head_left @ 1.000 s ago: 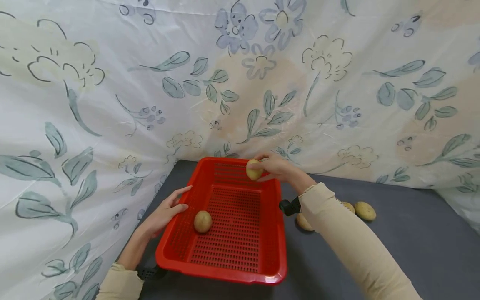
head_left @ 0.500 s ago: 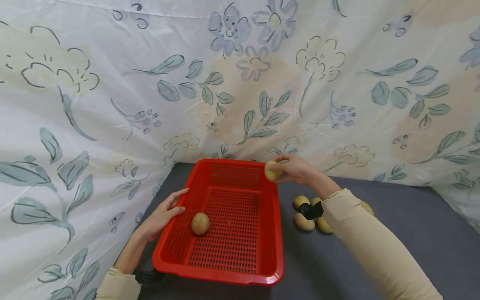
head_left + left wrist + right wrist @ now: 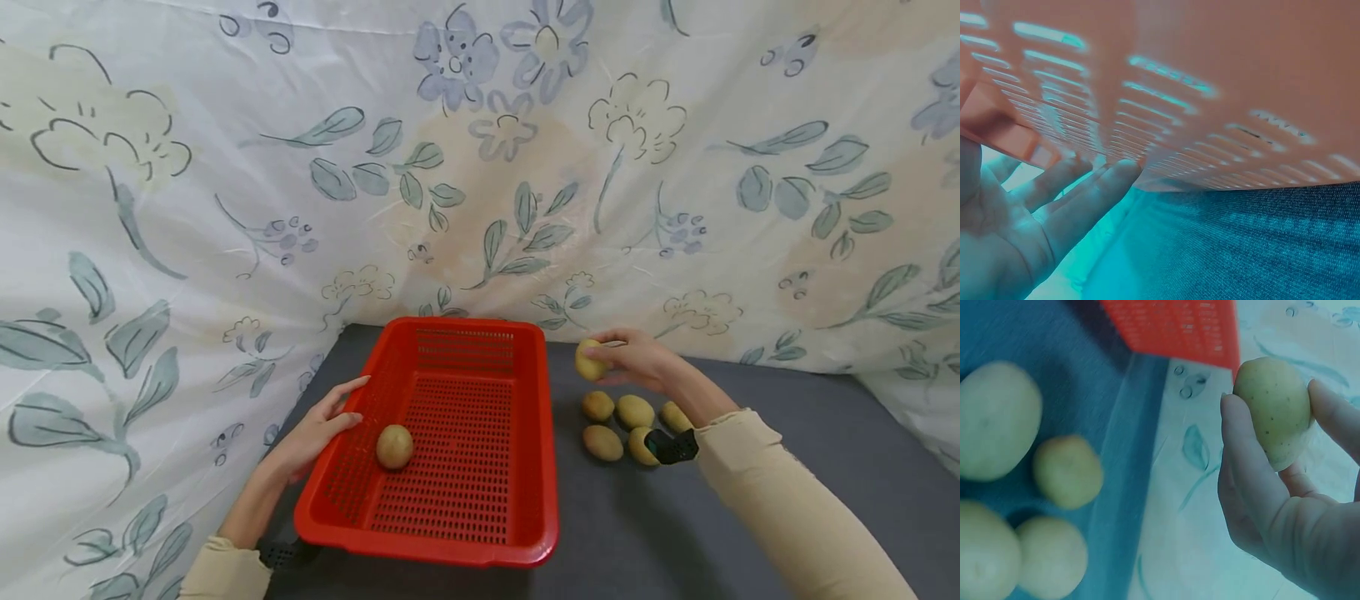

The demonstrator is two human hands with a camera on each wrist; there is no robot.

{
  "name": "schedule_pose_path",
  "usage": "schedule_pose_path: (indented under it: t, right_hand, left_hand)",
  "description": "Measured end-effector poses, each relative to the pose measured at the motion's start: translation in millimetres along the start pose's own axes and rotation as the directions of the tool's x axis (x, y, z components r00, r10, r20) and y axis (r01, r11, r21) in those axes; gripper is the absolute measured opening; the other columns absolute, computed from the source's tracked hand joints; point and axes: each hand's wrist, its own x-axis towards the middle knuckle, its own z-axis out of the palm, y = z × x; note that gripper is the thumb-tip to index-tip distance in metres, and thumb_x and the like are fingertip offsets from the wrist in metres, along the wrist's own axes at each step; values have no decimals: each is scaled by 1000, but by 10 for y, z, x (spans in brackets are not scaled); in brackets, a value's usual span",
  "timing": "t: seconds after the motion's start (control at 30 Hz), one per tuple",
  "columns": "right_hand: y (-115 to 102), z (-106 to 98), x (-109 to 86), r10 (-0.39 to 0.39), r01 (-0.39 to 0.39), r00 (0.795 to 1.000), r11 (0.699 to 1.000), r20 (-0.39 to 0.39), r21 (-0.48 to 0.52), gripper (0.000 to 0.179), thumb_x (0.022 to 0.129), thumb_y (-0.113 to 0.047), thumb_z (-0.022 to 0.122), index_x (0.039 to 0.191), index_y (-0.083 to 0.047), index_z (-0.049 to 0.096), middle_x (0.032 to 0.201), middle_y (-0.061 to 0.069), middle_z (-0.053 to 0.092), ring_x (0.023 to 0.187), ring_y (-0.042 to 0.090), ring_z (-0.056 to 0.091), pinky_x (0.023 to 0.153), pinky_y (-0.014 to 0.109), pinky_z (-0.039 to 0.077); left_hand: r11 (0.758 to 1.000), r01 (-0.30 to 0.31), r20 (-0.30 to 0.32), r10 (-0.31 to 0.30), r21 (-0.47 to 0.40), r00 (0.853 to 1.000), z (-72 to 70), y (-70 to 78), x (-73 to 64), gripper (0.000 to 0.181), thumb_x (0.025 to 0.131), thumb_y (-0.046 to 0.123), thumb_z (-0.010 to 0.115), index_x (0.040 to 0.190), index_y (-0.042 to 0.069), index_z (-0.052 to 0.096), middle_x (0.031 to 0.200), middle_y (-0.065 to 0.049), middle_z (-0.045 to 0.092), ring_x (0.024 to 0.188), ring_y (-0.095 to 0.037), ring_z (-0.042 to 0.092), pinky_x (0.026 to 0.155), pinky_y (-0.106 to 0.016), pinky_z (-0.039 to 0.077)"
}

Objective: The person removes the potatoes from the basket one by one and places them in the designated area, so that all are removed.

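Observation:
In the head view, my right hand holds a yellowish potato between thumb and fingers, raised right of the red basket. The right wrist view shows this speckled potato pinched at the fingertips. My left hand rests at the left rim of the red perforated plastic basket, fingers fairly straight. From the left wrist, the fingers reach along the slotted outer wall of the basket. Inside the basket, toward its left side, lies one brown potato.
Several potatoes lie grouped on the dark grey table right of the basket, beneath my right hand and wrist. A floral curtain hangs behind the table and along its left side.
My right hand has carried its potato from above the basket's far right corner out past the right rim, uncovering the loose potatoes. The left hand has stayed at the rim.

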Motion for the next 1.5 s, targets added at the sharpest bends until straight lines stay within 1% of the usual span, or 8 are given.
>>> schedule_pose_path:
  t: [0.27,0.5,0.63,0.8,1.07,1.23,1.33,1.5]
  right_hand:
    - [158,-179,-173,25,-25,1000,1000,2,16,67,98,-20,56,145,10,18,130,24,38,127,45,36,93,44,46]
    - [325,-329,-343,34,-35,999,999,-17,-24,68,98,-23,55,145,11,19,133,25,38,123,43,41,94,47,45]
    - [485,-400,-435,75,-75,997,997,-29,-10,70,97,-26,57,145,9,19,131,24,40,129,47,31,94,46,45]
    - [698,-487,-520,95,-96,995,995,-38,-11,72,98,-24,56,145,12,14,135,30,34,132,51,22,93,46,46]
    - [940,-583,-634,117,-121,989,992,-91,-34,74,96,-27,59,143,13,19,136,35,27,129,54,24,89,45,48]
    - [1071,-625,-702,115,-122,988,991,-105,-59,70,95,-25,60,139,15,23,133,35,32,116,42,47,86,45,50]
    - [1150,-638,-731,119,-126,987,990,-108,-60,67,95,-22,60,137,16,23,137,39,22,109,34,53,84,46,51]
    - [1260,-645,-762,146,-153,981,987,-126,-49,69,96,-17,59,138,19,18,139,41,11,112,44,48,83,46,52]
  left_hand:
    - [1000,5,-5,-5,12,1000,1,16,-15,61,101,14,47,152,13,14,132,-31,36,96,-33,62,73,-47,54]
    - [1000,4,2,-4,11,1000,3,22,-17,61,101,14,46,152,13,13,132,-31,36,97,-34,62,74,-47,54]
    - [1000,7,8,-7,9,1000,10,33,-14,62,101,14,46,153,13,13,133,-32,35,97,-35,62,74,-48,54]
    - [1000,11,16,-11,11,1000,18,39,-10,62,101,14,46,153,13,12,134,-32,34,98,-36,62,74,-48,54]
    - [1000,25,5,-25,18,1000,23,34,-32,62,101,15,46,153,13,12,136,-31,33,99,-34,61,75,-48,53]
    - [1000,17,7,-17,17,1000,30,41,-34,62,101,15,47,152,12,13,135,-31,33,99,-34,61,75,-48,54]
    - [1000,14,8,-15,20,1000,36,53,-31,62,101,15,47,152,12,12,135,-32,33,98,-34,62,75,-48,54]
    - [1000,17,9,-18,26,1000,50,65,-24,63,101,15,47,153,12,12,135,-32,33,98,-35,61,74,-48,54]
